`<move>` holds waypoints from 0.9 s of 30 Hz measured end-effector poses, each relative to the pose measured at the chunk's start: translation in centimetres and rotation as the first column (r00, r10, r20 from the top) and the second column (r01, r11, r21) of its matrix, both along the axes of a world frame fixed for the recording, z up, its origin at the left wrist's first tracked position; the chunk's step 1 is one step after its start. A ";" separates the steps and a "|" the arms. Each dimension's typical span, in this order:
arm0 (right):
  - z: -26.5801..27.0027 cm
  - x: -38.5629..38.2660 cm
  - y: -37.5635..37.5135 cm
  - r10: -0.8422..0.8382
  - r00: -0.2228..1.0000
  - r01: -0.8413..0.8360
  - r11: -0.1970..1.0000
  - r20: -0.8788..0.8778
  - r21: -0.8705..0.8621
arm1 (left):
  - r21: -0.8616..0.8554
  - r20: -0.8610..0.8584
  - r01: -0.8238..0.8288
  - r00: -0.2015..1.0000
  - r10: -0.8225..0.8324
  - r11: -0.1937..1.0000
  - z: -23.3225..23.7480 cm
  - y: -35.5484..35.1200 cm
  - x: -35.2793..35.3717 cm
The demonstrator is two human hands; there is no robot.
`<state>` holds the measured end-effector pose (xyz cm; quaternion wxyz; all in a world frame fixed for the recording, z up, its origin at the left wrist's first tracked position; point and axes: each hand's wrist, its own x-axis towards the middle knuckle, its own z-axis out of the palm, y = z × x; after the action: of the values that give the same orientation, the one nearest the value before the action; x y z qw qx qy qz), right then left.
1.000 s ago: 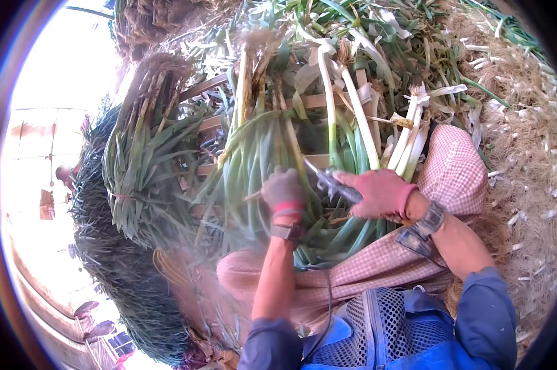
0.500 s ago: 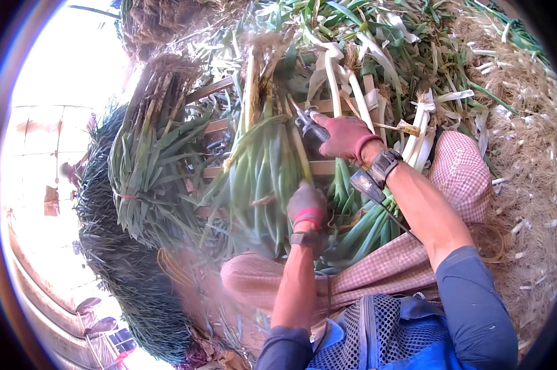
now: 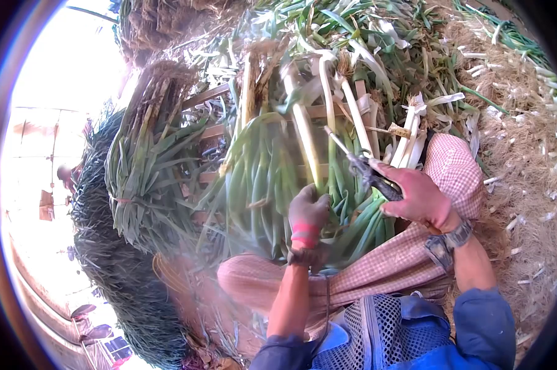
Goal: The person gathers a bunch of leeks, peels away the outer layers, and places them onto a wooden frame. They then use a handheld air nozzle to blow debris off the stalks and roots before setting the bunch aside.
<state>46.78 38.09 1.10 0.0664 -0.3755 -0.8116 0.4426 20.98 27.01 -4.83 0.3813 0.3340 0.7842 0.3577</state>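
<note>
My left hand, in a grey and pink glove, is closed around the green part of a long green onion. Its pale shaft points up and away from me, with a loose leaf beside it. In my right hand, also gloved, is what looks like an air blow gun, its thin nozzle pointing up and left toward the onion shafts. The nozzle tip is apart from the held onion. More green onions lie to its right, and a bunch of green leaves lies to its left.
A tied bundle of onions rests at left on a slatted wooden frame. Peeled leaves are heaped behind. Root trimmings cover the right side. A long dark-green stack stands at far left. My checked trouser leg lies in front.
My right hand has drawn back right and toward me with the blow gun. The pale onion shaft above my left hand now shows plainly. My left hand has barely moved.
</note>
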 end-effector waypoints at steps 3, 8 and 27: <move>1.8 0.9 -0.4 -0.065 0.997 0.069 0.993 0.044 -0.099 | 0.083 -0.113 0.055 0.993 -0.046 0.995 -0.7 0.2 0.9; 0.4 0.6 -0.4 -0.101 0.994 0.103 0.990 0.032 -0.094 | -0.011 -0.394 0.098 0.914 -0.094 0.995 -1.3 7.6 -1.9; 2.3 -4.2 -1.4 0.304 0.887 -0.244 0.948 0.348 -0.205 | -0.325 -0.207 -0.061 0.978 -0.008 0.944 -4.9 3.7 -2.0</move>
<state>42.56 36.66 3.36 -0.1826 -0.3383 -0.8172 0.4293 18.94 30.67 -9.72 0.3440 0.2901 0.8726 0.1901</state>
